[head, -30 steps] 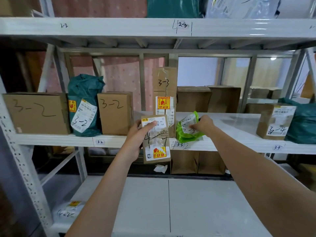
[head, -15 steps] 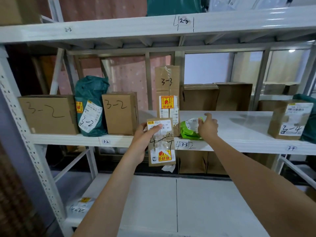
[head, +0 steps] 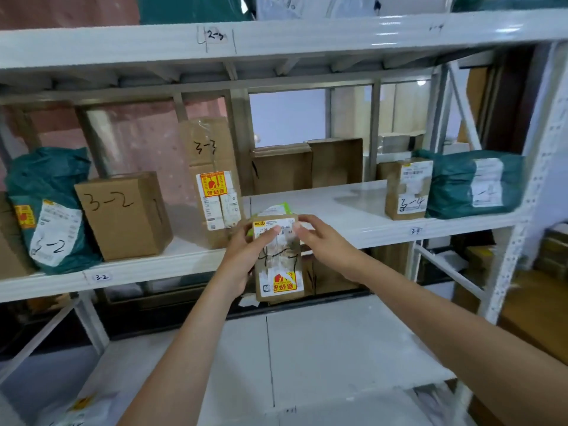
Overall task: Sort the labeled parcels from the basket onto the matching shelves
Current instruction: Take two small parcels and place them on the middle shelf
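A small brown cardboard parcel (head: 278, 262) with white labels, a red-and-yellow sticker and handwritten "4-2" is held upright in front of the middle shelf (head: 353, 232). My left hand (head: 242, 256) grips its left side. My right hand (head: 325, 244) holds its upper right edge with thumb and fingers. A green bag parcel (head: 281, 208) lies on the shelf just behind it, mostly hidden. A tall box marked 3-3 (head: 212, 179) stands to its left.
Boxes marked 3-2 (head: 123, 216) and a teal bag marked 3-2 (head: 49, 210) stand at the left. A 3-4 box (head: 407, 189) and teal bag (head: 473, 182) sit at the right. The lower white shelf (head: 307, 358) lies below my arms.
My right hand let go of the green bag, left on the shelf, and came back to take the small box's upper right edge. The view has shifted right.
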{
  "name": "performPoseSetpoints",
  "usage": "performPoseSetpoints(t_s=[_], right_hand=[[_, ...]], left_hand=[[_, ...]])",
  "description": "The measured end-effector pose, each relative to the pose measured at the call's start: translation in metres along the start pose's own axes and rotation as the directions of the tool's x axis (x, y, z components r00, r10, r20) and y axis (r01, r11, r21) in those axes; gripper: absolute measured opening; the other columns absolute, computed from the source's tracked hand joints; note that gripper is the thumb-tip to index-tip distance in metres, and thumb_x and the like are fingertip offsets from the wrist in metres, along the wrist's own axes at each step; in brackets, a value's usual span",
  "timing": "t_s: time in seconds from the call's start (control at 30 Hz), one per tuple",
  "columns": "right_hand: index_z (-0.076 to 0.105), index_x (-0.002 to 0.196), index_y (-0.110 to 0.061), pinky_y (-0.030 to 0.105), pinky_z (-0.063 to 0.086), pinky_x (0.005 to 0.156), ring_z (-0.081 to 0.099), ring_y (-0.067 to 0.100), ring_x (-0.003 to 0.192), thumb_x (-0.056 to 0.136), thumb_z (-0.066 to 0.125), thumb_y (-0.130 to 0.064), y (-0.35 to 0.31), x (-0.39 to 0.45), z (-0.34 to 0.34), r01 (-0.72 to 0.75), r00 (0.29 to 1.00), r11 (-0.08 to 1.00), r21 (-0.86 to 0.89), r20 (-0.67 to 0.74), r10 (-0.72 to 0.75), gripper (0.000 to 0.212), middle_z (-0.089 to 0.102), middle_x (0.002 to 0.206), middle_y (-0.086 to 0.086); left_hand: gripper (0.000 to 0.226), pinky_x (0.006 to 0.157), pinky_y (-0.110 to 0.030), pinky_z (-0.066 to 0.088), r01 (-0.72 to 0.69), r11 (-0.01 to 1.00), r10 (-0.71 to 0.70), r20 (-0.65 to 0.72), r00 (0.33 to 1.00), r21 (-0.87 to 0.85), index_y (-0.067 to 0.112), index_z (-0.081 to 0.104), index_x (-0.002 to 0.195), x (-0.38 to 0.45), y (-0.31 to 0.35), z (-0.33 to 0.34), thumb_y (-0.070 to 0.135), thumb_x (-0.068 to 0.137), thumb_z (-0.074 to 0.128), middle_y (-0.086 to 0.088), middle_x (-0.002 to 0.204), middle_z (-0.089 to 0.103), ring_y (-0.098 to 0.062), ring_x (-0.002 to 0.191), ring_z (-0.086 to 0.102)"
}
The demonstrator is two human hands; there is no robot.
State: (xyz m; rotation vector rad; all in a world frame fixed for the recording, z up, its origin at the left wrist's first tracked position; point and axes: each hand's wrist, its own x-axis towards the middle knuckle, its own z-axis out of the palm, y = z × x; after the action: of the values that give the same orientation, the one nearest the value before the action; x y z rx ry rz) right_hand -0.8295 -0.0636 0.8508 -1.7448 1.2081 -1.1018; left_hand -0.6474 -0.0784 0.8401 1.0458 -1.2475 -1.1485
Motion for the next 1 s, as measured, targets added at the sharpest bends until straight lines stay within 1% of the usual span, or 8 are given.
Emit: performPoseSetpoints(t_s=[0.07, 0.17, 0.37, 0.47, 0.6, 0.8, 0.87, 1.0], right_hand=[[0.035, 0.146, -0.032, 0.015, 0.054, 0.074, 0.065, 0.000, 0.097, 0.097, 0.060, -0.045, 0.010, -0.017, -0.019, -0.044, 0.999, 0.999, -0.018, 0.014, 0.045, 0.057, 0.059, 0.118, -0.014], [0.033, 0.148, -0.033, 0.031, 0.058, 0.092, 0.070, 0.009, 0.105, 0.091, 0.072, -0.037, 0.034, -0.037, -0.054, -0.087, 0.996, 0.996, 0.002, -0.011, 0.087, 0.069, 0.065, 0.128, -0.006], [0.038, 0.147, -0.027, 0.036, 0.058, 0.094, 0.072, 0.013, 0.103, 0.091, 0.074, -0.022, 0.068, -0.068, -0.119, -0.103, 0.989, 0.992, 0.076, -0.096, 0.110, 0.067, 0.071, 0.120, 0.003], [0.040, 0.146, -0.024, 0.027, 0.058, 0.088, 0.072, 0.010, 0.103, 0.091, 0.074, -0.020, 0.083, -0.079, -0.146, -0.109, 0.985, 0.993, 0.053, -0.131, 0.115, 0.064, 0.072, 0.118, 0.000], [0.038, 0.148, -0.024, 0.038, 0.057, 0.096, 0.068, 0.013, 0.112, 0.087, 0.078, -0.022, 0.107, -0.089, -0.181, -0.107, 0.983, 0.994, -0.013, -0.155, 0.103, 0.072, 0.069, 0.125, 0.001], [0.039, 0.147, -0.017, 0.013, 0.055, 0.080, 0.061, 0.000, 0.112, 0.088, 0.074, -0.006, 0.142, -0.109, -0.210, -0.213, 0.977, 0.972, -0.102, -0.056, 0.208, 0.069, 0.064, 0.123, -0.009], [0.039, 0.147, -0.017, 0.018, 0.054, 0.087, 0.060, 0.004, 0.114, 0.086, 0.077, -0.012, 0.154, -0.108, -0.215, -0.254, 0.967, 0.949, -0.184, -0.031, 0.253, 0.072, 0.061, 0.122, -0.009], [0.036, 0.149, -0.021, 0.023, 0.047, 0.091, 0.056, 0.010, 0.110, 0.085, 0.080, -0.024, 0.170, -0.093, -0.221, -0.275, 0.958, 0.894, -0.355, -0.022, 0.286, 0.078, 0.053, 0.127, -0.006]], left_hand=[[0.054, 0.089, -0.040, 0.057, 0.013, 1.000, -0.014, 0.042, 0.999, 0.006, 0.030, 0.060, 0.126, -0.001, -0.008, 0.026, 0.042, 0.078, 0.082, 0.008, 0.113, 0.074, -0.015, 0.105, 0.070], [0.052, 0.082, -0.033, 0.059, 0.021, 1.000, -0.022, 0.103, 0.994, 0.011, 0.026, 0.062, 0.122, -0.004, -0.018, 0.065, 0.037, 0.076, 0.084, 0.006, 0.107, 0.076, -0.011, 0.095, 0.073], [0.050, 0.084, -0.031, 0.059, -0.017, 0.999, 0.005, 0.236, 0.972, 0.051, 0.027, 0.062, 0.122, -0.002, -0.030, 0.137, 0.033, 0.077, 0.084, 0.008, 0.104, 0.076, -0.011, 0.098, 0.073], [0.056, 0.086, -0.033, 0.059, -0.022, 0.996, -0.003, 0.281, 0.960, 0.084, 0.030, 0.059, 0.126, -0.001, -0.037, 0.166, 0.035, 0.077, 0.084, 0.007, 0.108, 0.075, -0.011, 0.100, 0.071], [0.064, 0.084, -0.021, 0.053, -0.086, 0.977, 0.019, 0.319, 0.948, 0.197, 0.031, 0.056, 0.131, -0.005, -0.050, 0.195, 0.039, 0.075, 0.085, 0.013, 0.113, 0.071, 0.000, 0.102, 0.065], [0.061, 0.068, 0.003, 0.042, -0.137, 0.939, 0.015, 0.357, 0.934, 0.317, 0.019, 0.055, 0.132, -0.013, -0.091, 0.222, 0.022, 0.079, 0.084, 0.013, 0.121, 0.063, 0.015, 0.101, 0.052], [0.062, 0.069, 0.001, 0.045, -0.123, 0.934, -0.010, 0.367, 0.930, 0.337, 0.015, 0.054, 0.132, -0.010, -0.107, 0.227, 0.018, 0.078, 0.085, 0.007, 0.123, 0.064, 0.010, 0.102, 0.055], [0.065, 0.091, -0.032, 0.057, -0.064, 0.932, -0.085, 0.385, 0.919, 0.358, 0.013, 0.053, 0.132, 0.001, -0.144, 0.234, 0.014, 0.075, 0.087, 0.001, 0.122, 0.066, -0.012, 0.112, 0.063]])
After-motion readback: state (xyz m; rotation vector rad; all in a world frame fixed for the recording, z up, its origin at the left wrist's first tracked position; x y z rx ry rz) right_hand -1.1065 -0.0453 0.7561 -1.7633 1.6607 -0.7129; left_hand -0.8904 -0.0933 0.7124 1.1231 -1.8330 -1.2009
